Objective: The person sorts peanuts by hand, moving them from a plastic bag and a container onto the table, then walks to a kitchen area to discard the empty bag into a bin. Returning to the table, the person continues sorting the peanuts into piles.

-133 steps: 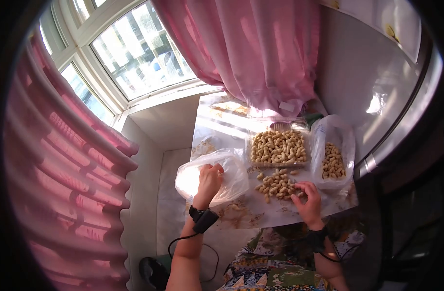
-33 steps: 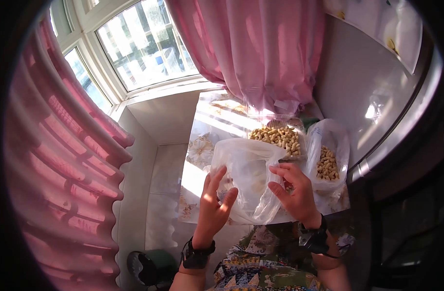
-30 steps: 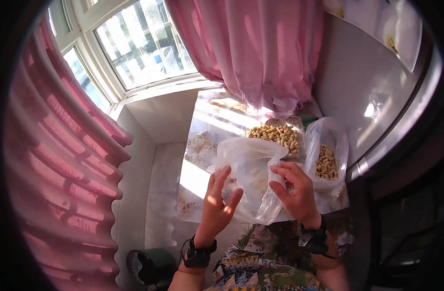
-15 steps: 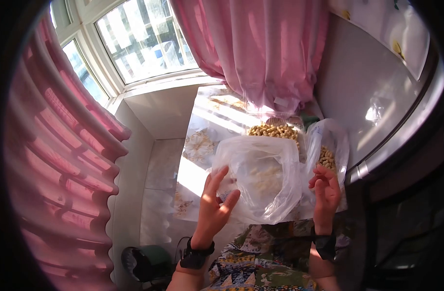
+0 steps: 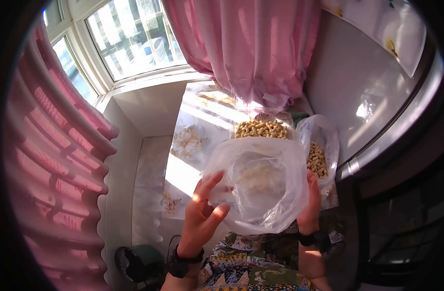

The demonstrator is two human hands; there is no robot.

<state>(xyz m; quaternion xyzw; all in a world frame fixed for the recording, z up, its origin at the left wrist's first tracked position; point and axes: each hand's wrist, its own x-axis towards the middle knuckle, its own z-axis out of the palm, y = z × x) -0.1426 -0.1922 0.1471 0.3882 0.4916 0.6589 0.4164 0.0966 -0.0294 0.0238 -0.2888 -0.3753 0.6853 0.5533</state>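
A translucent white plastic bag (image 5: 217, 160) stands with its mouth open toward me at the table's near edge. Pale, blurred pieces show inside; I cannot make out what they are. My left hand (image 5: 201, 213) is at the bag's left side, fingers apart and thumb out. Against the right side rests my right hand (image 5: 309, 203), its fingers stretched upward and partly hidden by the plastic. Behind the bag, peanuts in shells (image 5: 261, 129) fill a clear tray. A second plastic bag (image 5: 328, 131) to the right holds more unshelled peanuts (image 5: 317, 160).
The table (image 5: 183, 116) has a marble-like, flower-patterned top. Pink curtains (image 5: 241, 48) hang behind and to the left, near a window (image 5: 134, 43). A dark green cylindrical object (image 5: 144, 259) is low at left; a grey panel (image 5: 362, 87) borders the right.
My right hand has moved from beside the peanut bag to the white bag's right side. The white bag appears shifted slightly toward me. My left hand stays at its left side.
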